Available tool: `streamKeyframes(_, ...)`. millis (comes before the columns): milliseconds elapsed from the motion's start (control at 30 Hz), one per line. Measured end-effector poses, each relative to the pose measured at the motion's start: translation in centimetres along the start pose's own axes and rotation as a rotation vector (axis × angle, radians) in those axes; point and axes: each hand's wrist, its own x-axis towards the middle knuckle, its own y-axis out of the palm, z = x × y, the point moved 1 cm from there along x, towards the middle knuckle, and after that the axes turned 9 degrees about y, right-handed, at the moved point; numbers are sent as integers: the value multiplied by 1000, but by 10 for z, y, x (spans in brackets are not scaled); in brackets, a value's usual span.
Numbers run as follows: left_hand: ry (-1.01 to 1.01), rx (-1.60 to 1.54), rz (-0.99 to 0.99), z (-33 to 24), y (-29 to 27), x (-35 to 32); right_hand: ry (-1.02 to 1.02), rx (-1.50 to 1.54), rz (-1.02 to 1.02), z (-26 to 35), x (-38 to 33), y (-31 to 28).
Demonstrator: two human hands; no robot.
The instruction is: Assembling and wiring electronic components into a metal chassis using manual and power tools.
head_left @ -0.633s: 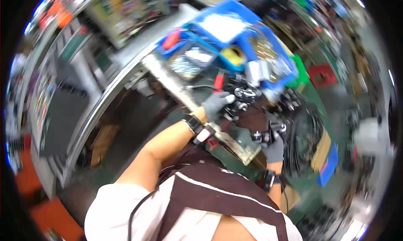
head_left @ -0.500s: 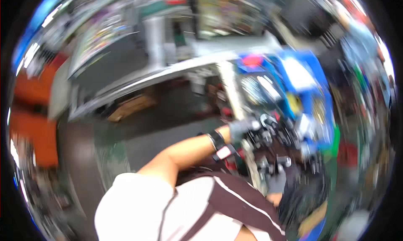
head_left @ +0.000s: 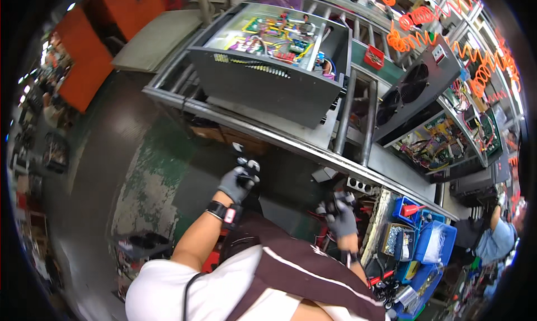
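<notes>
Your right hand [head_left: 342,224] had its grip around a dark-and-silver part [head_left: 340,201], axis unclear. Your left hand [head_left: 231,187], above the floor [head_left: 193,178], was wrapped around black-and-white parts [head_left: 246,179], long axis pointing forward, toward the roller table [head_left: 391,167] and its gray cabinet [head_left: 257,88].

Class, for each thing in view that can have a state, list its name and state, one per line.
Left hand: gloved, closed around black-and-silver parts
Right hand: gloved, closed around similar parts
Nearer grey cabinet: top uncovered, insides exposed
Right-hand grey cabinet: open, insides exposed
Fans: spinning or still, cannot tell
Orange coiled hoses: hanging
Red bin: open-topped
</notes>
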Motion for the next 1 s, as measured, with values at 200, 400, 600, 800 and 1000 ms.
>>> streamKeyframes(200, -58, 90, -275, -85, -22, 125, 112, 133, -370, 13, 179, 112)
streamKeyframes(400, -122, 164, -400, -49, 38, 184, -49, -67, -349, 9, 202, 93)
streamKeyframes(600, -72, 406, -290, 45, 51, 232, -377, -832, -490, -14, 201, 33)
streamKeyframes(800, -374, -113, -499, 71, 72, 257, 19, -128, -449, 4, 158, 76)
streamKeyframes(1000, -229, -78, -496, 53, 59, 234, -12, -179, -344, -8, 159, 84)
